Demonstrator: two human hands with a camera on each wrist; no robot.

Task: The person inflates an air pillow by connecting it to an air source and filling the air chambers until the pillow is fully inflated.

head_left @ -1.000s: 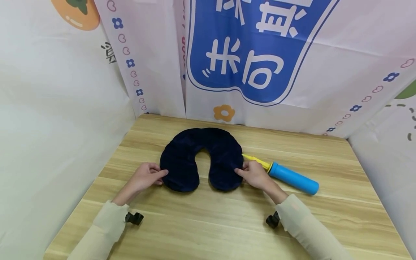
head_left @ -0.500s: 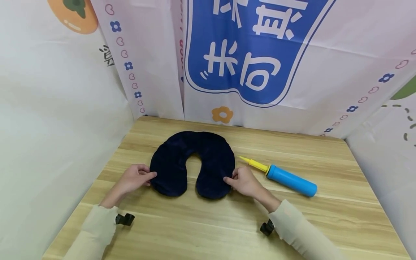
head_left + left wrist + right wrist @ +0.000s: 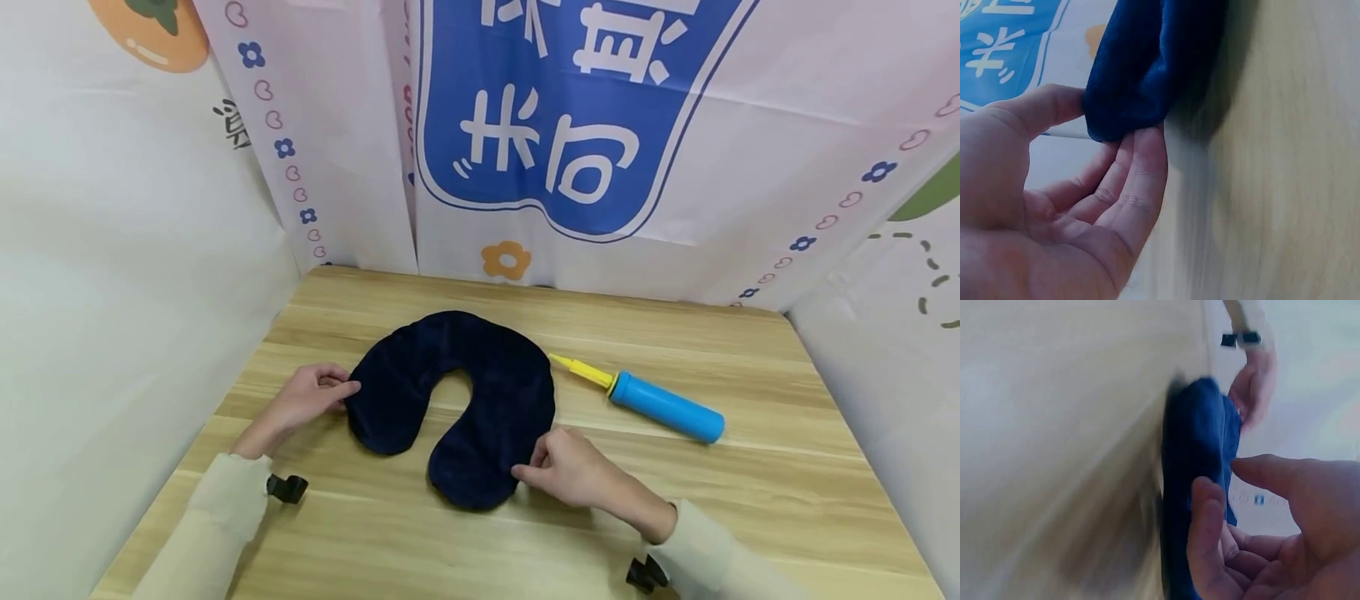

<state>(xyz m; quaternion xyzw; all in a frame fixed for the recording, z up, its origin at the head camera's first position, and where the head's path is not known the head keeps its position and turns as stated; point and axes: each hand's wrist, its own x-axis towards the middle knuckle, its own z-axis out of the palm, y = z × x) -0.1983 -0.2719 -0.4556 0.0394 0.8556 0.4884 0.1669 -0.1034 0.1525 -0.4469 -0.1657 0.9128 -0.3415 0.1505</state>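
Note:
A dark blue U-shaped neck pillow (image 3: 517, 392) lies on the wooden table, its opening facing the near side and its right arm pulled nearer than its left. At the pillow's left edge, my left hand (image 3: 303, 396) pinches the fabric between thumb and fingers. The left wrist view shows that thumb on one face of the blue cloth (image 3: 1135, 75) and the fingertips on the other. My right hand (image 3: 573, 471) grips the outer edge of the right arm, thumb on top. In the right wrist view, its fingers (image 3: 1207, 531) lie against the pillow's side.
A blue hand pump (image 3: 667, 406) with a yellow nozzle lies to the right of the pillow, its tip close to the pillow's edge. White printed cloth (image 3: 360, 150) hangs behind and beside the wooden table (image 3: 750, 467).
The pillow first shifted left and slightly nearer, held by both hands. Then my right hand drew its right arm nearer, skewing the pillow. The pump stays in place on the table.

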